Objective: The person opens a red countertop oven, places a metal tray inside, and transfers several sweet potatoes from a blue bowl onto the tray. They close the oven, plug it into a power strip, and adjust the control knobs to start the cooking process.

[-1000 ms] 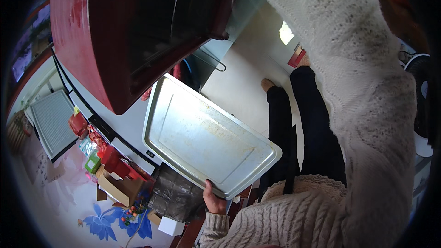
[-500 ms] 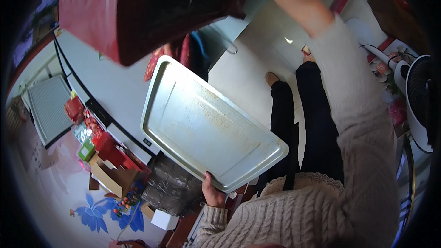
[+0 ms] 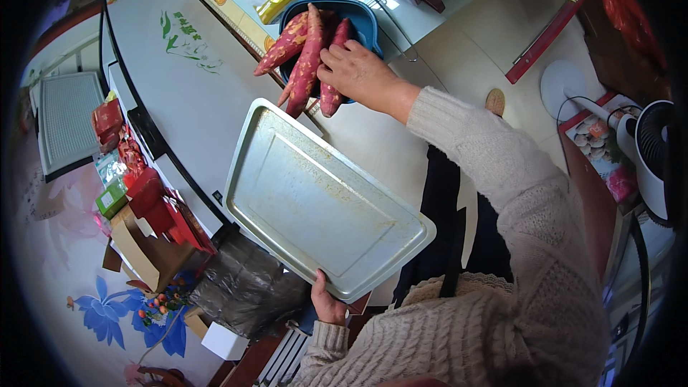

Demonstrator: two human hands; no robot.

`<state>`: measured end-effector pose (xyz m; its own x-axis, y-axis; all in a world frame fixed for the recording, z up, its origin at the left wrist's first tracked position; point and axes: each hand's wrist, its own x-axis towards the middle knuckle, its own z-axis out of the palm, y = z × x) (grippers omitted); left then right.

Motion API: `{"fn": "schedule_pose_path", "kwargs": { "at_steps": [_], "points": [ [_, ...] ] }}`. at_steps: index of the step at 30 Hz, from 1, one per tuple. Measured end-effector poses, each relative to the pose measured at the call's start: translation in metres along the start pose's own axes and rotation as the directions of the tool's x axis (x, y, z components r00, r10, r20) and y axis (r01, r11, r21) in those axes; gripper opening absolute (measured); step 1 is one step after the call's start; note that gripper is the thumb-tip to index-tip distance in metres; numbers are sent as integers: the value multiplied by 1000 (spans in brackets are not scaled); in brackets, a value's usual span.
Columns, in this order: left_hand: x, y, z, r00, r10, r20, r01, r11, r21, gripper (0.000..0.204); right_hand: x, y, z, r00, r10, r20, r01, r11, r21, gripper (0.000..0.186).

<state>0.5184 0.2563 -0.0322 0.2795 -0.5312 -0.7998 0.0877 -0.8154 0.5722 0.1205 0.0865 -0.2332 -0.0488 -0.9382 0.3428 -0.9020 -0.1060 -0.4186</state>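
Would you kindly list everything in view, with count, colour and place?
Tubers: at least three, reddish, in basin
Basin: one, blue, upper middle
Tray: one, silvery, centre
Fan: one, black and white, right
Appliance: one, white, upper left
Packets: several, mostly red, left
Carton: one, brown, lower left
Bag: one, dark, beside carton
Box: one, white, bottom
Legs: two, dark trousers, right of tray
Right grip: one, beige sleeve, at tubers
Left grip: one, beige sleeve, on tray

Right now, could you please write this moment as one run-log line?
left hand: holds silvery tray by near edge | right hand: at rightmost sweet potato | other sweet potatoes: in blue basin, ends over rim
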Motion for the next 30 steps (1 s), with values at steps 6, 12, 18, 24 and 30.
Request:
{"fn": "schedule_pose_path", "kwargs": {
  "at_steps": [6,12,18,24,30],
  "points": [
    [9,6,-1,999,44,17,-45,998,36,45,2,-1,5,994,-106,20,108,964,-244,22],
    [13,12,7,999,29,43,-31,998,57,44,-15,18,5,977,-166,-134,142,975,-174,36],
    [14,18,34,997,-13,75,8,998,64,44,-15,37,-35,929,183,-320,-53,925,375,52],
    [11,22,67,996,-45,81,37,994,107,46,-40,25,-85,738,614,-281,-233,622,748,55],
    [7,26,89,992,-63,105,46,986,160,48,-95,63,-112,244,970,14,-103,12,995,45]
  ]
}}
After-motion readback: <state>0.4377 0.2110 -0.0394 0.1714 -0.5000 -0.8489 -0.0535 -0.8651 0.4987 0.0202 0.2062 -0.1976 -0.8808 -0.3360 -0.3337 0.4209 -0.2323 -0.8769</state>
